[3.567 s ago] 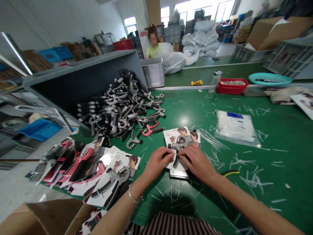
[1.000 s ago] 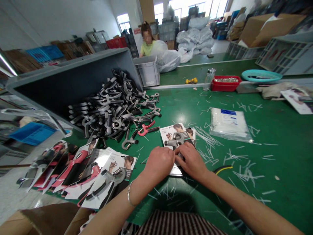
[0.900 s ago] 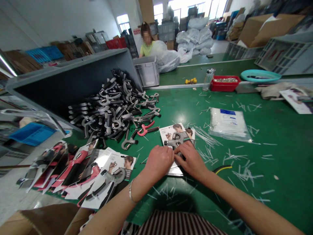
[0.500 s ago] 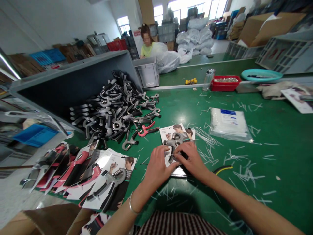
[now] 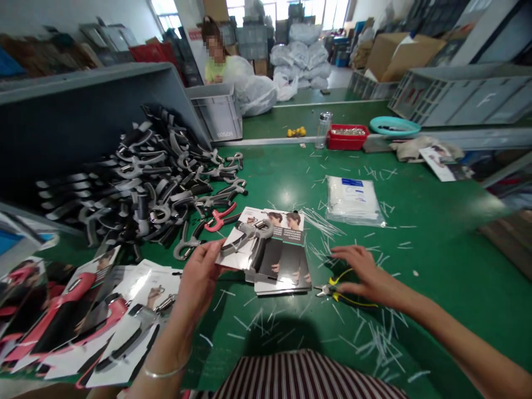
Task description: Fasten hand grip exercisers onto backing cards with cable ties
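My left hand (image 5: 203, 271) pinches the left edge of a printed card (image 5: 233, 260), tilted over a stack of similar cards (image 5: 286, 288). A grey-and-black hand grip strengthener (image 5: 262, 244) lies against that card. My right hand (image 5: 363, 271) is open, thumb and fingers apart, over the yellow-handled cutting pliers (image 5: 332, 288) on the table. Its fingers partly cover the handles, and I cannot tell whether they touch. White cable ties (image 5: 324, 221) lie just beyond the stack.
Grey-and-black grip strengtheners (image 5: 166, 166) spill from a tipped grey crate (image 5: 91, 75) at left. Carded grips (image 5: 120, 327) lie front left. A bag of white ties (image 5: 353, 202), a red tray (image 5: 348, 138) and a glass bottle (image 5: 323, 132) stand further back. Tie clippings (image 5: 382, 338) litter the green table.
My hands have parted. The left has lifted the card with its grip strengthener leftward; the right has moved right to the pliers. The camera view has turned rightward.
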`<state>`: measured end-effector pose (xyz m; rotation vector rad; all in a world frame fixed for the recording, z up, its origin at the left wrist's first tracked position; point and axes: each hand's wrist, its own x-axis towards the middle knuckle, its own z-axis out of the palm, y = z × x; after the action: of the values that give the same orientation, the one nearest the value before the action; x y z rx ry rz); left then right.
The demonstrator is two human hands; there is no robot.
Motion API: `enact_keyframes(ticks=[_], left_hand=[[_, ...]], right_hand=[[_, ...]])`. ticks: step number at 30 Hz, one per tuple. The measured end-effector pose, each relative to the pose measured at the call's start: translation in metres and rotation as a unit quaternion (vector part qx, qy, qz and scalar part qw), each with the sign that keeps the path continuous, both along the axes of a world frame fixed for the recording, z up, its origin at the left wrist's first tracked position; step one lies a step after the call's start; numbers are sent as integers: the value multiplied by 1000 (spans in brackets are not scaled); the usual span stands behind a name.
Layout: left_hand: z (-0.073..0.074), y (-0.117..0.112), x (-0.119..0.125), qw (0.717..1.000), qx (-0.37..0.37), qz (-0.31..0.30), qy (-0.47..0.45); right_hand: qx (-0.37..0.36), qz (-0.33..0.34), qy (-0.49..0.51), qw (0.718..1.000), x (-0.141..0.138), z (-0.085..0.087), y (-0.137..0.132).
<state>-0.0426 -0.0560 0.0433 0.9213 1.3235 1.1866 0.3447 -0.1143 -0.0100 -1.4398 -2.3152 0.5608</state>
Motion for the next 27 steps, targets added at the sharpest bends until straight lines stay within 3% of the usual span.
enact_keyframes(ticks=[3,6,9,11,14,16,18,20,23,27], left_hand=[[7,10,11,985,-75,-102,-121],[-1,18,37,968,-94,-189,-137],[-16,17,56,977,-68,-166,-117],[-25,12,60,985,-40,-142,-92],[-35,8,58,989,-2,-137,-47],[-38,8,56,990,7,-139,-30],[-39,9,57,990,16,-135,-21],[-40,11,58,991,22,-128,-12],[-40,10,56,992,20,-121,-13],[-41,9,51,992,21,-118,-29]], right_hand=[[-2,42,-148,988,26,-24,-20],[17,72,-197,978,27,-33,-15],[-4,71,-132,989,29,-18,-7],[-85,25,-44,995,34,-2,-7],[-251,-57,79,963,35,20,-7],[-282,-59,111,951,24,33,-1],[-196,-31,75,977,4,45,13],[-32,5,-25,999,-19,54,31],[152,46,-174,972,-45,64,55],[202,59,-240,948,-52,65,65]])
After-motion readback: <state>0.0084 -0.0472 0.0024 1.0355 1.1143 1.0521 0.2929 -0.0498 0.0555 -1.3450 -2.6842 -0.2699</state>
